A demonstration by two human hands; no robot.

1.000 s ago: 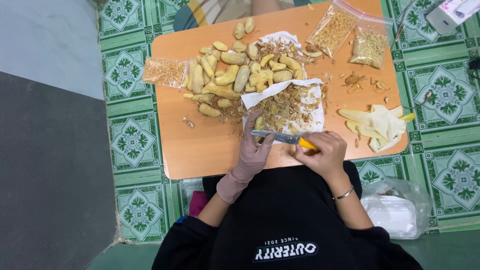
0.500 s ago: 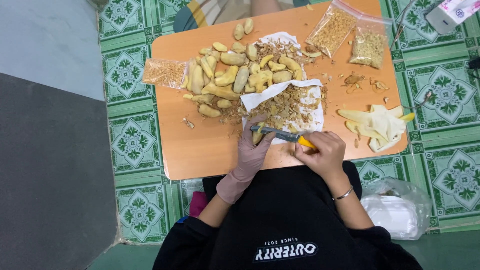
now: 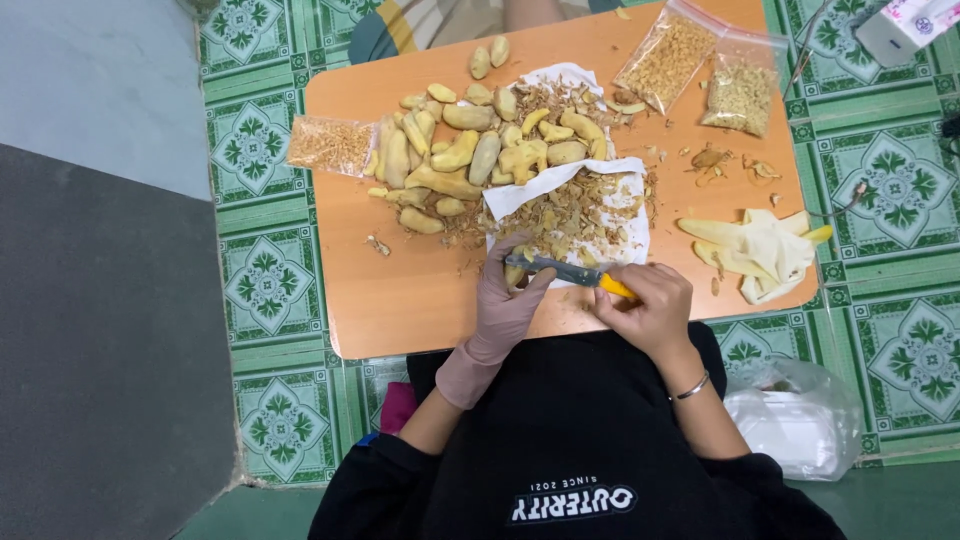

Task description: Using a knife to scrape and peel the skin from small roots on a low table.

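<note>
My left hand [image 3: 510, 305], in a pinkish glove, grips a small piece of ginger [image 3: 517, 272] at the near edge of the orange table [image 3: 400, 290]. My bare right hand [image 3: 650, 305] holds a yellow-handled peeler [image 3: 570, 272] with its metal blade laid across the ginger. Just beyond both hands lies white paper [image 3: 630, 235] covered with brown peelings. A heap of peeled ginger pieces [image 3: 470, 160] lies further back at the table's middle.
Two clear bags of shavings [image 3: 700, 65] lie at the far right, another bag [image 3: 330, 145] at the left edge. A pale yellow glove [image 3: 760, 250] rests at the right. A white plastic bag [image 3: 790, 420] sits on the green tiled floor.
My left hand has turned the ginger slightly under the blade; the peeler has shifted a little along it. Everything else is as before.
</note>
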